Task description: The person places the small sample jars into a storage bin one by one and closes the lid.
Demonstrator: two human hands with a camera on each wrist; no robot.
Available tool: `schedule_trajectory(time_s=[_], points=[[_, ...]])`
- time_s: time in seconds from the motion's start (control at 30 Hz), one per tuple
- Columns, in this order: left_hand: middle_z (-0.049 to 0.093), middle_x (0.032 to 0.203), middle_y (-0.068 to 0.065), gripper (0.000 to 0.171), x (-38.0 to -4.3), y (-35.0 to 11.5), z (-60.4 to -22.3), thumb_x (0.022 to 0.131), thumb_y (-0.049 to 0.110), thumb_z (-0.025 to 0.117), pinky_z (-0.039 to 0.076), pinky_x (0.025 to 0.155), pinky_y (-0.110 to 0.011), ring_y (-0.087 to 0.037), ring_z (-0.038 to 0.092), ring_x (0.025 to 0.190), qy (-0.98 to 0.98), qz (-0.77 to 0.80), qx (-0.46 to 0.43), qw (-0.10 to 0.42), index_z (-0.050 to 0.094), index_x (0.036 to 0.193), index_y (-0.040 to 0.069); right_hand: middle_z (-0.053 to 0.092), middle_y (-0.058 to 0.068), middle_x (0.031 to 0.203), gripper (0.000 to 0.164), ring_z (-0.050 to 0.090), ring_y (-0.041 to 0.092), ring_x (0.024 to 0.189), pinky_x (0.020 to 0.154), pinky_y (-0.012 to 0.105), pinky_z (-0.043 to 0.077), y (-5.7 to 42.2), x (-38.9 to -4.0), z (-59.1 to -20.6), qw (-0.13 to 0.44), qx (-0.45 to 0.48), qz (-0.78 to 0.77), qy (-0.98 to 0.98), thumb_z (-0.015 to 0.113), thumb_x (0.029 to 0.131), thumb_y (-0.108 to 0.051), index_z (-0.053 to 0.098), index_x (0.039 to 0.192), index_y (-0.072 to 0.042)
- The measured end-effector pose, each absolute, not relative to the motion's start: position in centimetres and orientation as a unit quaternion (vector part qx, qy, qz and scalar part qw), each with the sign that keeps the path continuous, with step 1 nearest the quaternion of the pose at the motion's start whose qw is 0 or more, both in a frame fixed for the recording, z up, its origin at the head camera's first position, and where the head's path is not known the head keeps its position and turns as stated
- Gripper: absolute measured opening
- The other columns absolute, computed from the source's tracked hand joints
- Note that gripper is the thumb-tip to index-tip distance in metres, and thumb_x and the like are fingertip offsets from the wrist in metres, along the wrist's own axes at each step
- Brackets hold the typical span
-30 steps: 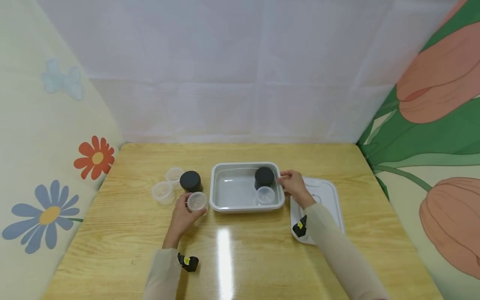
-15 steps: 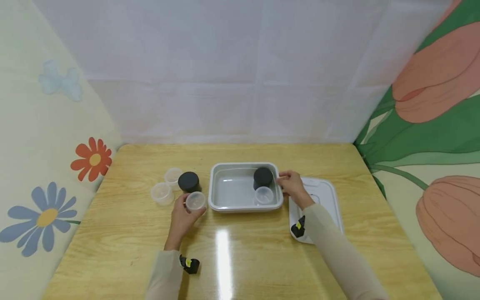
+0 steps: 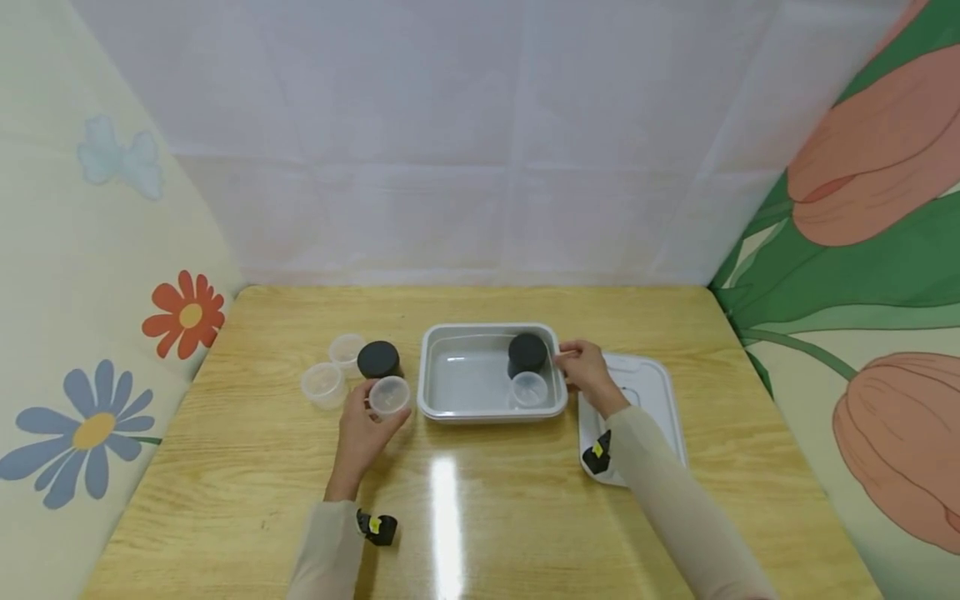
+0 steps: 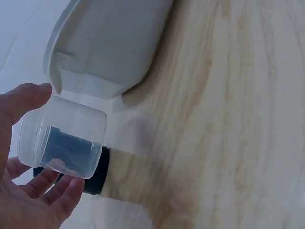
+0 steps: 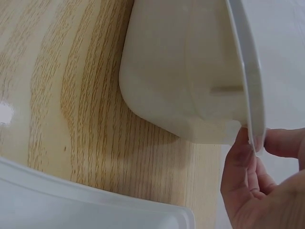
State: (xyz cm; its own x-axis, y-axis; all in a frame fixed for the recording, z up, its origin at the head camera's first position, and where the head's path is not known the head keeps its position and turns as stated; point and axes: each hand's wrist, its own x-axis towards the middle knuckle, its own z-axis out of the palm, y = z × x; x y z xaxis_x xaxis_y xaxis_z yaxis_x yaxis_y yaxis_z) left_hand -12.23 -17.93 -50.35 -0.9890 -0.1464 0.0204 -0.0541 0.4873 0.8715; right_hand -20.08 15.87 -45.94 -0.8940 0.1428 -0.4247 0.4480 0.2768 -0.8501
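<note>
My left hand [image 3: 365, 429] holds a clear plastic jar [image 4: 71, 136] between thumb and fingers, left of a white rectangular tub [image 3: 468, 415]. In the left wrist view the jar overlaps a black-lidded jar [image 4: 100, 174] behind it. My right hand [image 3: 588, 375] pinches the tub's right rim, thumb on one side and fingers on the other, as the right wrist view shows at the rim [image 5: 255, 95]. Inside the tub, at its right end, stand another black-lidded jar [image 3: 527, 353] and a clear jar [image 3: 529, 390].
Two clear jars, one at the back [image 3: 347, 352] and one nearer [image 3: 323, 385], stand left of the black-lidded jar [image 3: 378, 360] on the wooden table [image 3: 247, 467]. A white lid [image 3: 652, 400] lies right of the tub, partly under my right forearm. A pale wall rises behind the table.
The clear jar in my left hand has shifted slightly up and left in the head view. My right hand keeps its hold on the tub's rim.
</note>
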Motion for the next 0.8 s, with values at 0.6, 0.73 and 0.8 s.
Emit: schedule_trajectory(time_s=[0.6, 0.73, 0.8], points=[[0.047, 0.124, -0.018, 0.066, -12.7, -17.1, -47.5, 0.078, 0.015, 0.076, 0.045, 0.087, -0.042, -0.029, 0.046, 0.108, -0.85, -0.52, 0.053, 0.058, 0.043, 0.133, 0.002, 0.057, 0.011, 0.103, 0.038, 0.056, 0.013, 0.073, 0.055, 0.024, 0.051, 16.0, -20.1, -46.0, 0.131, 0.191, -0.579, 0.782, 0.057, 0.091, -0.007, 0.05, 0.128, 0.0], [0.048, 0.124, -0.018, 0.065, -13.1, -17.0, -46.9, 0.078, 0.015, 0.076, 0.045, 0.085, -0.042, -0.028, 0.047, 0.107, -0.851, -0.519, 0.045, 0.071, 0.044, 0.132, 0.002, 0.057, 0.011, 0.103, 0.038, 0.056, 0.013, 0.074, 0.055, 0.024, 0.051, 15.9, -20.1, -46.0, 0.132, 0.19, -0.579, 0.781, 0.057, 0.09, -0.007, 0.051, 0.127, 0.0], [0.048, 0.123, -0.018, 0.065, -13.3, -17.0, -46.6, 0.078, 0.014, 0.076, 0.045, 0.085, -0.041, -0.028, 0.048, 0.107, -0.852, -0.516, 0.039, 0.077, 0.044, 0.132, 0.001, 0.056, 0.011, 0.102, 0.038, 0.056, 0.013, 0.073, 0.055, 0.024, 0.05, 15.9, -20.1, -46.0, 0.132, 0.191, -0.579, 0.781, 0.057, 0.09, -0.007, 0.051, 0.127, 0.0]])
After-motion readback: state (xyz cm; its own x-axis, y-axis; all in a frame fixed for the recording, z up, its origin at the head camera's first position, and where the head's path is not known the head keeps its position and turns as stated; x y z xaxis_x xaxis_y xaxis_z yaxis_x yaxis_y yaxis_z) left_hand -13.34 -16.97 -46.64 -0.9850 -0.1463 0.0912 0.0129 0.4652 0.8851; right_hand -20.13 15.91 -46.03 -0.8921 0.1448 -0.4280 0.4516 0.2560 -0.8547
